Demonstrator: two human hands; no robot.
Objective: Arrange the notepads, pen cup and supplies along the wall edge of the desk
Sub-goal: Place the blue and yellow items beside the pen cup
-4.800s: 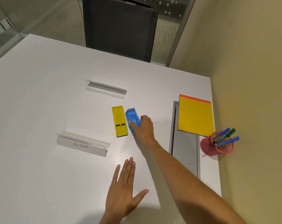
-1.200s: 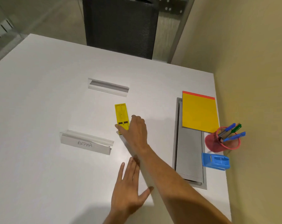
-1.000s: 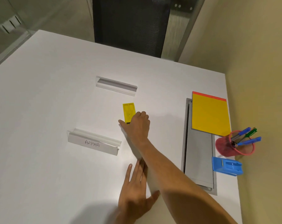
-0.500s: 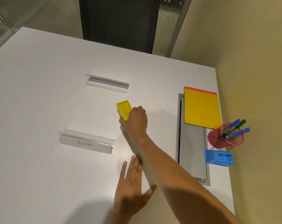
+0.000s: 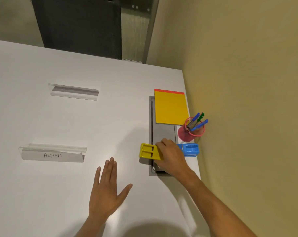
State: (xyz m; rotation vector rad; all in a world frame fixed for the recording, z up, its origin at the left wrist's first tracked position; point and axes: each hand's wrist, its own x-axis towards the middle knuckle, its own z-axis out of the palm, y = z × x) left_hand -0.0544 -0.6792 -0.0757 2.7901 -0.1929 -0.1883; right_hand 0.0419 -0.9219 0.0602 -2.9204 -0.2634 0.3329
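My right hand (image 5: 171, 155) grips a yellow stapler (image 5: 149, 151), held over the near end of the grey cable hatch (image 5: 163, 134), just left of the blue stapler (image 5: 189, 149). The blue stapler lies by the wall. A pink mesh pen cup (image 5: 190, 133) with blue and green pens stands beyond it. A yellow notepad (image 5: 170, 106) with a red top edge lies farther along the wall, partly over the hatch. My left hand (image 5: 107, 189) rests flat on the white desk (image 5: 76, 120), fingers spread, holding nothing.
Two clear name-card holders stand on the desk: one labelled ALPHA (image 5: 52, 153) at the left, one blank (image 5: 73, 91) farther back. A dark chair (image 5: 79, 26) stands past the far edge. The beige wall (image 5: 247, 100) bounds the desk's right side.
My right hand picked the yellow stapler up from mid-desk and carried it right, over the hatch beside the blue stapler. The left hand stayed flat on the desk.
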